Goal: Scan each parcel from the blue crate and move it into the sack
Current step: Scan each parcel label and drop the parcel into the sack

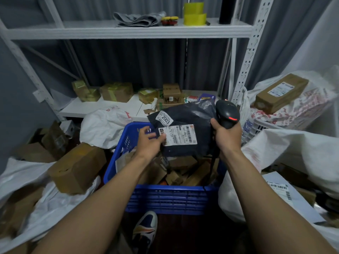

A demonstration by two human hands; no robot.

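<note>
- Parcel (pixel 190 116), dark, centre frame: left hand (pixel 149 142) pinches its label (pixel 180 134).
- Scanner (pixel 226 114): right hand (pixel 227 134) grips it, beside parcel.
- Blue crate (pixel 165 197), lower centre: beneath both.

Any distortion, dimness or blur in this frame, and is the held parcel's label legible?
Head view: wide-angle distortion bows the shelf uprights; light is dim, bluish; the dark parcel in the left hand shows "2003" legibly, finer print blurs; the scanner in the right hand glows red.
</note>
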